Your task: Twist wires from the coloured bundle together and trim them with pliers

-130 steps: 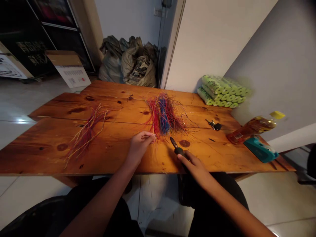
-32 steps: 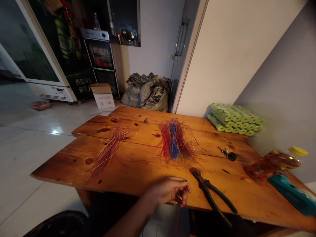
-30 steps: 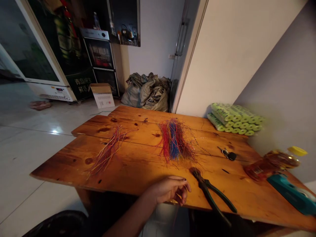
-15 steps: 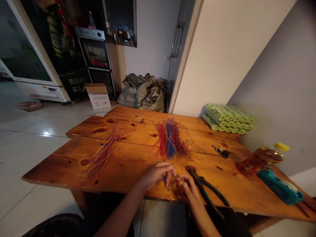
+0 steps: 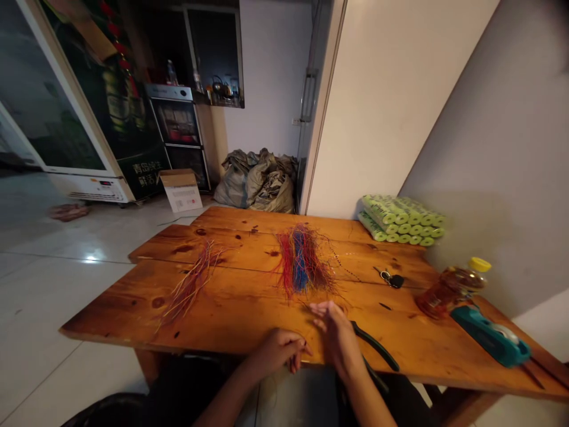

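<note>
My left hand (image 5: 281, 351) is at the near edge of the wooden table (image 5: 231, 308), its fingertips pinched together; what they pinch is too thin to make out. My right hand (image 5: 334, 330) lies just right of it with fingers stretched forward, flat over the head of the green-handled pliers (image 5: 377, 352). Its fingertips point at a pile of red, blue and yellow wires (image 5: 301, 265) a short way ahead. A looser bundle of red and yellow wires (image 5: 190, 284) lies on the table's left part.
Keys (image 5: 391, 279), an oil bottle with a yellow cap (image 5: 450, 284) and a teal tape dispenser (image 5: 489, 339) sit at the right. Green rolls (image 5: 400, 219) are stacked against the wall. Sacks (image 5: 258, 184), a cardboard box (image 5: 180, 188) and fridges stand beyond.
My right hand came into view and now rests open over the pliers' head. My left hand drew back to the table's near edge, still pinched. The view tilted up and shifted.
</note>
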A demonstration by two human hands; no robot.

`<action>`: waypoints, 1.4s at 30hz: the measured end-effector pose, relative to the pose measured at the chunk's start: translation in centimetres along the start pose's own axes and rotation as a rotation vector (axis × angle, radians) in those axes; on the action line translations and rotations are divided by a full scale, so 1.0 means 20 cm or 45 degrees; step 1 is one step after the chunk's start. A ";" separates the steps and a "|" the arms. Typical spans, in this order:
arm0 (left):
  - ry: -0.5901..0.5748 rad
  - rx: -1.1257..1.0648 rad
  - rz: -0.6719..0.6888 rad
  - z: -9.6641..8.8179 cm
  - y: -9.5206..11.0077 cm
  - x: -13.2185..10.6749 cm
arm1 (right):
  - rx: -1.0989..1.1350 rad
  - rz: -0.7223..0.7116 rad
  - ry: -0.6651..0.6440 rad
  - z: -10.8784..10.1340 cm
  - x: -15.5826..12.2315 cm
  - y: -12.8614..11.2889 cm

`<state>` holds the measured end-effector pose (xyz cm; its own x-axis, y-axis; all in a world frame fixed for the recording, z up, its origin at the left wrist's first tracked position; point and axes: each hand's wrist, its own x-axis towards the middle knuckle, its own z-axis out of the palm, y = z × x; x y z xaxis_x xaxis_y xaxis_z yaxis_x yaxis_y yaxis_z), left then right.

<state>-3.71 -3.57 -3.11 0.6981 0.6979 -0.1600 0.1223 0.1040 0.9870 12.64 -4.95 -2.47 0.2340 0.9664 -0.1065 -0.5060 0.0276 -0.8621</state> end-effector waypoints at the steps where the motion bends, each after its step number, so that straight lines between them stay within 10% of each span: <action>1: 0.032 -0.006 0.001 0.02 0.00 -0.03 | 0.085 -0.014 0.059 -0.02 0.00 -0.04; 10: 0.451 0.046 0.034 0.10 0.05 -0.07 | 0.091 0.243 -0.444 0.12 -0.11 0.02; 15: 0.339 0.336 0.019 0.04 0.06 -0.11 | 0.230 0.112 -0.169 0.05 -0.07 -0.01; 19: 0.495 0.763 0.021 -0.24 0.06 -0.11 | 0.448 0.088 -0.118 -0.11 0.02 -0.12; 23: 1.093 1.262 -0.094 -0.64 0.12 -0.02 | 0.492 0.155 -0.174 -0.20 0.06 -0.16; 29: 1.266 1.381 -0.301 -0.93 0.14 0.08 | 0.607 0.248 -0.174 -0.20 0.06 -0.14; 37: 1.343 1.238 -0.303 -0.89 0.14 0.11 | 0.446 0.202 -0.136 -0.17 0.05 -0.12; 42: 1.245 1.081 -0.059 -0.51 0.17 0.03 | 0.356 0.212 -0.160 -0.11 0.01 -0.08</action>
<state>-10.04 4.52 0.30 -0.0769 0.9683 0.2375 0.7903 -0.0860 0.6066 15.34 -5.29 -2.22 0.0336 0.9870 -0.1573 -0.7405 -0.0811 -0.6671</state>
